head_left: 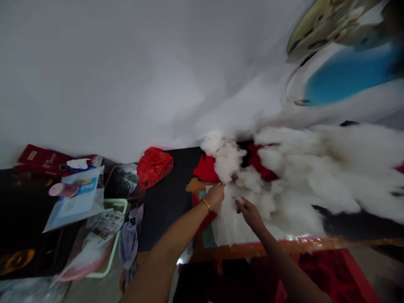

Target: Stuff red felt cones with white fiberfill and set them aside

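My left hand (216, 194), with a gold bangle at the wrist, is closed at the left edge of a thin white sheet (225, 227) on the table. What its fingers hold is hidden. A brown, lobed flat piece (196, 184) lies just left of it. To the right, my right hand (249, 212) is pinched on a small tuft of white stuffing (239, 199) above the sheet. Clumps of fluffy stuffing (224, 158) sit right behind both hands. Red cloth (205, 168) shows beside the clumps.
A large heap of white stuffing (315, 168) spreads along the right of the dark table (170, 206). A red plastic bag (154, 166) lies at the back. Leftward are a green basket (113, 252), a pink-capped bottle (63, 190) and a red box (44, 160). A white wall (142, 75) rises behind.
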Motion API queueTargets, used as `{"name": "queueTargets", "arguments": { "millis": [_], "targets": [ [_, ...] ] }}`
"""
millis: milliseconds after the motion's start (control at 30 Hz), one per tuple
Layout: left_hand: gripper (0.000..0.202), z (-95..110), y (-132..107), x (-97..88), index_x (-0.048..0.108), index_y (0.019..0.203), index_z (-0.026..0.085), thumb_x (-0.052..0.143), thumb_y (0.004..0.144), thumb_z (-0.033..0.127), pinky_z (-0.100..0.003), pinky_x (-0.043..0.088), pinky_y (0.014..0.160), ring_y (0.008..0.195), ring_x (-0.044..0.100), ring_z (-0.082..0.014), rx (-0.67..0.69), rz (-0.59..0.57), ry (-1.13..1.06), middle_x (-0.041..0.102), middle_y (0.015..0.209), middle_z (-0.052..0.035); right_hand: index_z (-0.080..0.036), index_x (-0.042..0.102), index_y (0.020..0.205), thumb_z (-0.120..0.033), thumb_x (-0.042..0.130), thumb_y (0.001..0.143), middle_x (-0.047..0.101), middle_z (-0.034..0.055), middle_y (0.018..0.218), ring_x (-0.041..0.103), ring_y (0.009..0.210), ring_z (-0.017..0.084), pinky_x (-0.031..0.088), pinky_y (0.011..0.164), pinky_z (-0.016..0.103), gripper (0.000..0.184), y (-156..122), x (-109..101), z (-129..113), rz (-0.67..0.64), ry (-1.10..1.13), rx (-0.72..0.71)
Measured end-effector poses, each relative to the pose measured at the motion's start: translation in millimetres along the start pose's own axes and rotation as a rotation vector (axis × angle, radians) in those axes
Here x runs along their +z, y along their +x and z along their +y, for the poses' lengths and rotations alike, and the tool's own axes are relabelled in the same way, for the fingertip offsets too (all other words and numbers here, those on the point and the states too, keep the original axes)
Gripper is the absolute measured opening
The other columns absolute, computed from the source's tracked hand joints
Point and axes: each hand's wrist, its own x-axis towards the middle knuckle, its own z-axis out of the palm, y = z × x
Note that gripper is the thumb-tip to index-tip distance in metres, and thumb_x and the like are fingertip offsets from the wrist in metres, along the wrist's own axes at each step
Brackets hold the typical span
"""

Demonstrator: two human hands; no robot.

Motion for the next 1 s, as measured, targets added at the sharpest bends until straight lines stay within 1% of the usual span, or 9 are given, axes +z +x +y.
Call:
{"name": "queueTargets", "arguments": {
  "millis": [67,133,233,333,400,533,767,900,1000],
  "targets": [
    [0.040,-2.9,-28.6,2.9,0.057,0.120,0.015,0.043,0.084,0.005,-0.033,0.043,0.098,0.108,0.056,-0.0201,-0.051,0.058,0.001,0.062,0.115,-0.0110,-0.015,0.068,0.106,-0.058,0.046,0.084,0.068,0.0040,0.073,0.062,0.057,0.018,0.049,0.064,0.030,0.053,-16.3,-7.9,9.7,-0.055,0.043,0.051],
    [0.034,-6.6,-70.9,9.6,0.055,0.118,0.015,0.043,0.087,0.011,-0.034,0.045,0.095,0.103,0.056,-0.0200,-0.122,0.102,0.018,0.061,0.112,-0.0102,-0.014,0.067,0.106,-0.058,0.047,0.082,0.068,0.0035,0.073,0.061,0.054,0.017,0.049,0.061,0.031,0.054,-35.9,-7.2,26.0,-0.119,0.085,0.123],
    [0.023,-14.3,-135.1,30.1,0.059,0.105,0.013,0.055,0.082,0.020,-0.040,0.045,0.093,0.101,0.055,-0.0253,-0.203,0.095,0.066,0.060,0.103,-0.0110,-0.014,0.057,0.119,-0.056,0.049,0.079,0.060,-0.0033,0.058,0.057,0.049,0.017,0.045,0.054,0.029,0.058,-65.9,8.7,49.1,-0.171,0.116,0.212],
    [0.035,-24.8,-169.8,53.3,0.056,0.113,0.014,0.060,0.079,0.018,-0.044,0.041,0.098,0.113,0.050,-0.0294,-0.258,0.088,0.205,0.055,0.120,-0.0133,-0.018,0.050,0.116,-0.055,0.049,0.077,0.049,-0.0089,0.049,0.052,0.045,0.017,0.039,0.047,0.027,0.053,-86.5,29.2,56.7,-0.142,0.112,0.276],
    [0.037,-32.1,-173.5,61.3,0.054,0.117,0.014,0.056,0.080,0.015,-0.043,0.039,0.099,0.117,0.048,-0.0289,-0.279,0.093,0.258,0.052,0.125,-0.0137,-0.022,0.049,0.104,-0.050,0.049,0.076,0.048,-0.0090,0.051,0.050,0.045,0.015,0.036,0.046,0.025,0.040,-92.0,37.5,52.5,-0.160,0.132,0.289],
    [0.026,-44.1,-162.5,56.8,0.057,0.109,0.015,0.048,0.085,0.011,-0.040,0.041,0.094,0.106,0.051,-0.0253,-0.239,0.042,0.287,0.057,0.111,-0.0109,-0.023,0.051,0.082,-0.035,0.045,0.071,0.045,-0.0082,0.051,0.046,0.047,0.011,0.034,0.048,0.022,0.018,-88.3,39.4,34.0,-0.283,0.177,0.230],
    [0.023,-51.1,-156.8,49.1,0.058,0.107,0.016,0.057,0.086,0.026,-0.040,0.042,0.093,0.108,0.049,-0.0271,-0.198,0.034,0.265,0.057,0.111,-0.0107,-0.021,0.055,0.083,-0.033,0.044,0.066,0.041,-0.0094,0.045,0.038,0.041,0.010,0.028,0.043,0.021,0.024,-82.7,43.6,14.1,-0.332,0.242,0.343],
    [0.012,-50.0,-153.2,47.7,0.061,0.095,0.016,0.053,0.086,0.017,-0.038,0.042,0.093,0.104,0.051,-0.0240,-0.200,0.049,0.218,0.059,0.104,-0.0091,-0.020,0.057,0.084,-0.034,0.046,0.067,0.046,-0.0086,0.046,0.042,0.041,0.010,0.032,0.043,0.021,0.025,-89.5,49.2,18.3,-0.315,0.272,0.322],
    [0.015,-48.1,-150.1,43.2,0.064,0.089,0.017,0.049,0.088,0.014,-0.037,0.042,0.093,0.100,0.053,-0.0219,-0.219,0.096,0.150,0.061,0.098,-0.0086,-0.020,0.058,0.085,-0.032,0.048,0.067,0.049,-0.0084,0.048,0.045,0.041,0.011,0.034,0.043,0.021,0.024,-91.8,50.1,22.6,-0.298,0.289,0.298]
  ]
}}
